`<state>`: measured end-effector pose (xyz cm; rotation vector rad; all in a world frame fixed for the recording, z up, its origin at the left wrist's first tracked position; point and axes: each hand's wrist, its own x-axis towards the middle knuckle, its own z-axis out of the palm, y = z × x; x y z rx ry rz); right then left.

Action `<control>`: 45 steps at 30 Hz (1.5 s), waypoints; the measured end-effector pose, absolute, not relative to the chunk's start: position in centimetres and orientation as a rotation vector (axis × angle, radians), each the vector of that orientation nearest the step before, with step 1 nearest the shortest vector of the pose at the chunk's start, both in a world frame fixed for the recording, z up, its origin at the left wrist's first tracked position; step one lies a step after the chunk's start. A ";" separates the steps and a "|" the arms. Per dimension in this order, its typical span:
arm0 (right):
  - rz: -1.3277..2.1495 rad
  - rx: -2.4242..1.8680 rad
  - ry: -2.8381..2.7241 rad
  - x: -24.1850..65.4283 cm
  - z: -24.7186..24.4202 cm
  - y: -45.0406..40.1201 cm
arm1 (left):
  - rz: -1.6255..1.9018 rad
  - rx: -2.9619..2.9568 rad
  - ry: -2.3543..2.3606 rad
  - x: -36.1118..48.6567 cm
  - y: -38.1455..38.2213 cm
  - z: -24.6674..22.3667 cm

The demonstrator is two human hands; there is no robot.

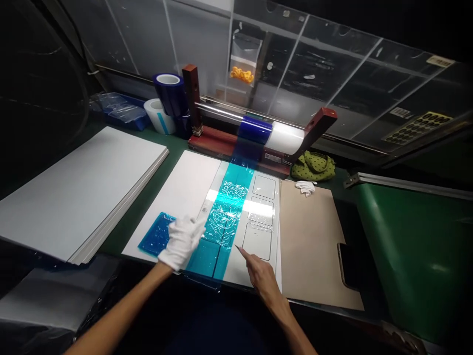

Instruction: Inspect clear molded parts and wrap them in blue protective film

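My left hand (181, 241), in a white glove, is at the right edge of a small stack of blue film pieces (157, 234). Motion blurs its fingers, and I cannot make out whether they hold anything. Bare, my right hand (261, 276) is closed on a thin pointed tool (238, 248), most of which the fingers hide. Between the hands, a wrinkled blue film strip (225, 217) runs up the pale sheet to a blue film roll (254, 129). Beside the strip, the sheet bears several dark rounded outlines (256, 240); the tool's tip is near the lowest one.
A thick stack of white sheets (84, 182) lies left. The red roller stand (236, 148) also holds a white roll (286, 138). A brown board (310, 236) and a phone (347, 266) lie right, with a green dotted cloth (313, 166) behind.
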<state>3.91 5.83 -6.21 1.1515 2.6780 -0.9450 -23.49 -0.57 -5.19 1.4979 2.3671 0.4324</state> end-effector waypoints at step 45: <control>-0.807 0.924 2.846 5.2 -5.8 4.3 | 1.468 -0.026 2.003 -23.0 -14.5 -7.8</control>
